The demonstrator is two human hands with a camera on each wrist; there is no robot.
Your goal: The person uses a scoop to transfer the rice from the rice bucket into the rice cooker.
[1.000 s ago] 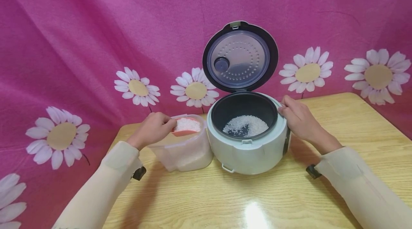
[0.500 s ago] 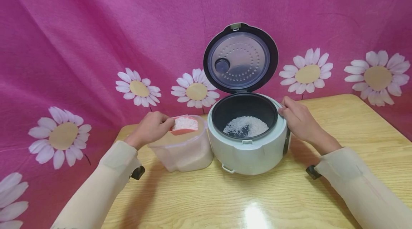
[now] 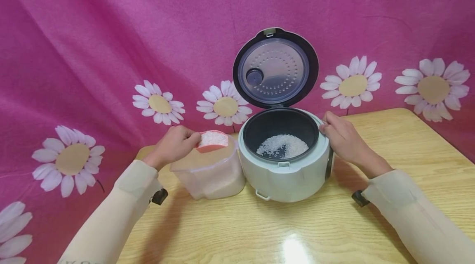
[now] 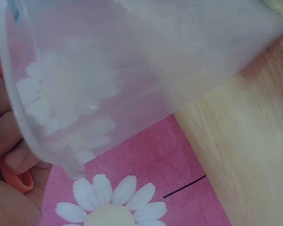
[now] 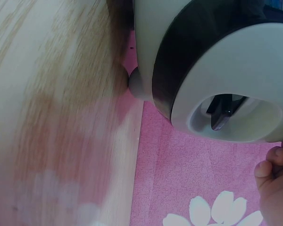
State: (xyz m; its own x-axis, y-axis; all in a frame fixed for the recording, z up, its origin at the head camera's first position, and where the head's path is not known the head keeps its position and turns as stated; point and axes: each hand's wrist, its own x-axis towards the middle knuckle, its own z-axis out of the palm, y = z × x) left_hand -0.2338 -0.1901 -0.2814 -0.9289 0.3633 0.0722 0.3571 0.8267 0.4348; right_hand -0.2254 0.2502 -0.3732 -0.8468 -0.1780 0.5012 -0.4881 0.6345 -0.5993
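Observation:
My left hand (image 3: pixel 174 146) grips the handle of a red scoop (image 3: pixel 211 147) heaped with white rice, just above the opening of a translucent plastic container (image 3: pixel 213 175). In the left wrist view, the fingers curl round the scoop's handle (image 4: pixel 20 181), partly behind the container wall. Rice lies low inside that container. Beside it stands a pale green rice cooker (image 3: pixel 285 183), lid (image 3: pixel 276 70) raised. More rice (image 3: pixel 283 146) partly covers the bottom of its dark inner pot (image 3: pixel 278 121). My right hand (image 3: pixel 343 138) holds the cooker's upper right edge; some of its fingers are hidden.
The wooden table (image 3: pixel 230 231) reaches a pink cloth (image 3: pixel 185 29) with daisies, hanging close behind the cooker and along the left. Container and cooker stand side by side. A power socket (image 5: pixel 221 113) is recessed in the cooker's side.
The scoop of rice has shifted slightly left and up over the container, held in my left hand. My right hand stays on the rice cooker.

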